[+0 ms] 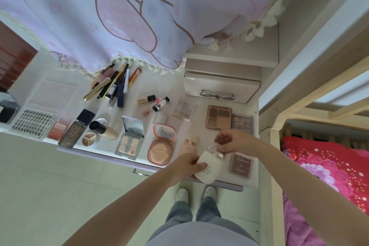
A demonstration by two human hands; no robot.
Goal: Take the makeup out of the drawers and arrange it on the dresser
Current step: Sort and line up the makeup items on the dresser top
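Note:
My left hand [186, 167] grips the body of a cream-white bottle [208, 169] above the front edge of the white dresser [171, 86]. My right hand [234, 142] pinches the bottle's clear cap [216, 149]. Makeup lies spread over the dresser top: a pile of pencils and brushes [111, 86], an open pink powder compact [161, 144], an open mirrored highlighter compact [130, 138], several eyeshadow palettes [218, 118] and small tubes [155, 103].
A small white drawer box [221, 86] with a bow handle stands at the back right. A lash tray [34, 123] and blush [58, 131] lie at the left. A pink curtain [139, 12] hangs behind. A bed frame [277, 146] with red bedding borders the right.

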